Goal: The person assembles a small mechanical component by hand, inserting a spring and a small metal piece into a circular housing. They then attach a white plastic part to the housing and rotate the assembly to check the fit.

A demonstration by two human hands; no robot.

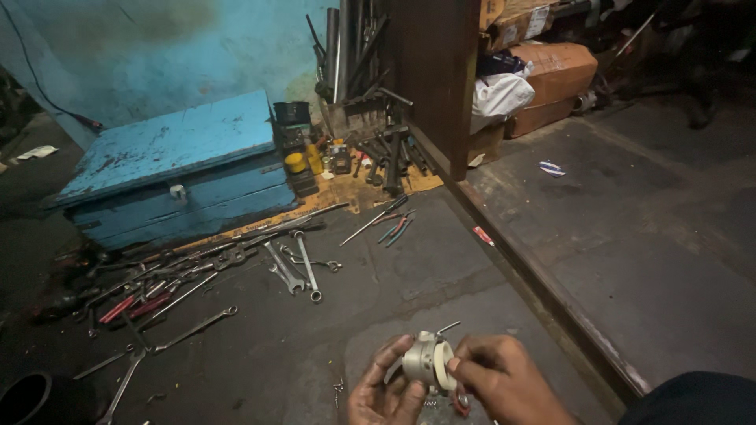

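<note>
Metal part [425, 360] between both hands; left fingers [391, 360] cradle it, right fingers [465, 364] pinch white ring.

Dim workshop: turquoise wall [150, 55], dark concrete floor [614, 236]

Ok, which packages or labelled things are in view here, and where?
Cardboard boxes: stacked top right, brown, taped, white label patches.
White plastic bag: bulging against the boxes.
Yellow tin: round, right of the blue wooden chest.
Small wrapper: white and blue, on the floor at right.
</note>
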